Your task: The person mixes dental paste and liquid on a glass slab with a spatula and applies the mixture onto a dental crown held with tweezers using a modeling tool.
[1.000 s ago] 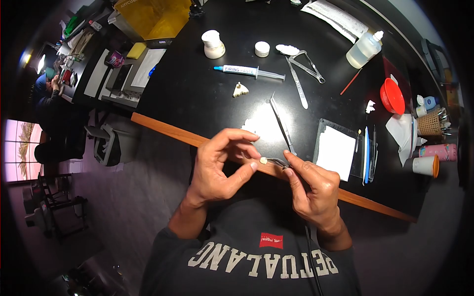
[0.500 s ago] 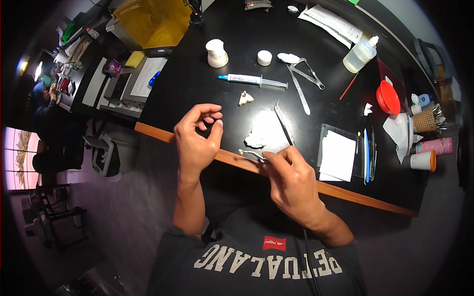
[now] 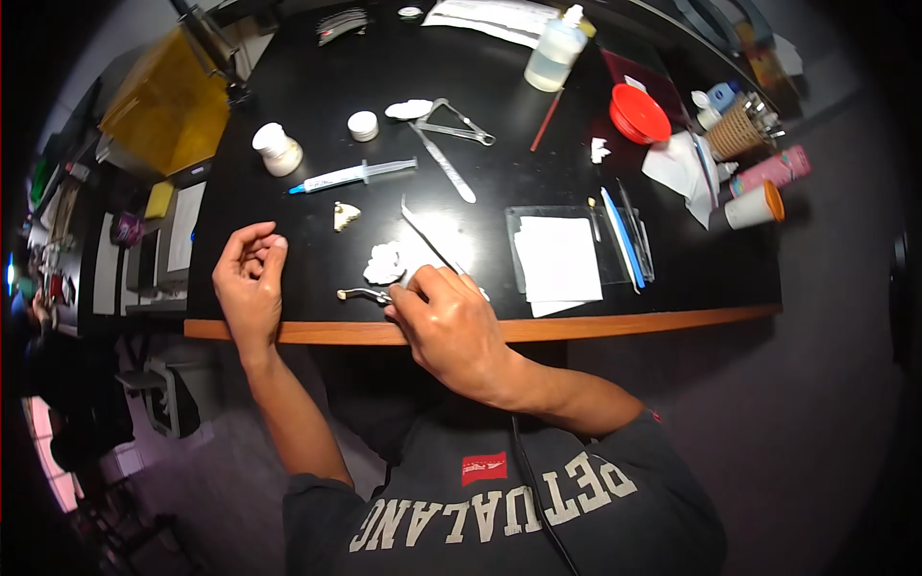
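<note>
My right hand (image 3: 451, 317) is closed in a pinch on a slim, curved metal clamp (image 3: 370, 292) near the table edge. A small cream, tooth-like piece (image 3: 343, 295) sits at its far tip; the rest of the tool is hidden by my fingers. My left hand (image 3: 252, 288) hovers by the edge to the left, loosely curled, with thumb and fingertips slightly apart and nothing visible in it. Just beyond the clamp lies a crumpled white tissue (image 3: 385, 262). Pointed metal tweezers (image 3: 427, 235) lie beyond my right hand. A cream dental piece (image 3: 346, 216) rests farther back.
A labelled syringe (image 3: 336, 179), a white jar (image 3: 277, 151), a small tub (image 3: 363, 126) and a metal caliper (image 3: 456, 130) stand or lie farther back. To the right are white paper sheets (image 3: 557, 261), slim tools (image 3: 624, 240), a red bowl (image 3: 640, 113) and a clear bottle (image 3: 555, 53).
The view has turned to the right, so the table items appear farther left. My right hand still grips the clamp with the cream piece; my left hand stays loosely curled.
</note>
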The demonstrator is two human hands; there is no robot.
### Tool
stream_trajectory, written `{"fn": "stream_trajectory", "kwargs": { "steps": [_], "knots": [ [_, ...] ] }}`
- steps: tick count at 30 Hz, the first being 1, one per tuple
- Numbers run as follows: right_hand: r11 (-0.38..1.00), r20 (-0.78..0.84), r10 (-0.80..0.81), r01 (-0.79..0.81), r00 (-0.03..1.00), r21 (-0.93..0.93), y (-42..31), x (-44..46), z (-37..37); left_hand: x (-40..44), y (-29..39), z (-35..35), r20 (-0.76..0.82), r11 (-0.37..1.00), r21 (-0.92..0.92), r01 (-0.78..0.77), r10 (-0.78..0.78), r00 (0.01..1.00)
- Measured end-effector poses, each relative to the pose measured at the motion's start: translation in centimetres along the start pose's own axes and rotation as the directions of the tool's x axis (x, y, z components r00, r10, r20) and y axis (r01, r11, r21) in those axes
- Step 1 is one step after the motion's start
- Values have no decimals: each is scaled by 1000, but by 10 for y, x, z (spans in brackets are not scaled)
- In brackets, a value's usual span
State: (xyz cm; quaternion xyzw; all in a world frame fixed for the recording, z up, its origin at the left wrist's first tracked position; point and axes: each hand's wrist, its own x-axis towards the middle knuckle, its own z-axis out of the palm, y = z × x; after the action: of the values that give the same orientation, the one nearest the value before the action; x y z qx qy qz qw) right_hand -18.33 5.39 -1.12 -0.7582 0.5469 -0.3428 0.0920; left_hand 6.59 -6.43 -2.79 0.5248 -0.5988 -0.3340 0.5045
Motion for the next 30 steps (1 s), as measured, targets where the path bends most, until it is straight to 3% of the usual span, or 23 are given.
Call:
{"fn": "stream_trajectory", "kwargs": {
  "steps": [4,8,11,13,14,18,22,28,30],
  "knots": [
    [1000,-18,6,-6,1000,-6,3,-2,-5,-5,2,-3,-12,1000,21,-4,4,1000],
    [990,-76,-33,43,997,132,15,-16,-48,-12,-7,-9,-9,1000,-27,-8,8,1000],
    [956,-176,295,-288,939,62,40,-43,-86,-17,-8,-13,-26,999,-31,-23,22,999],
    [924,-358,303,-364,883,-116,67,-54,-106,-18,-9,-15,-34,999,-26,-33,32,999],
    [881,-355,333,-422,874,-212,76,-60,-114,-17,-9,-14,-35,999,-25,-37,36,999],
    [827,-337,449,-528,827,-193,80,-67,-111,-18,-10,-13,-38,998,-38,-43,41,998],
    [837,-309,487,-538,817,-102,79,-66,-110,-21,-6,-11,-84,997,-76,-8,2,996],
    [859,-273,498,-424,823,288,71,-44,-133,-22,2,-6,-116,989,-145,-14,-3,993],
    [859,-242,482,-399,842,321,83,-25,-142,-23,2,-6,-126,992,-123,-26,10,992]
  ]
}}
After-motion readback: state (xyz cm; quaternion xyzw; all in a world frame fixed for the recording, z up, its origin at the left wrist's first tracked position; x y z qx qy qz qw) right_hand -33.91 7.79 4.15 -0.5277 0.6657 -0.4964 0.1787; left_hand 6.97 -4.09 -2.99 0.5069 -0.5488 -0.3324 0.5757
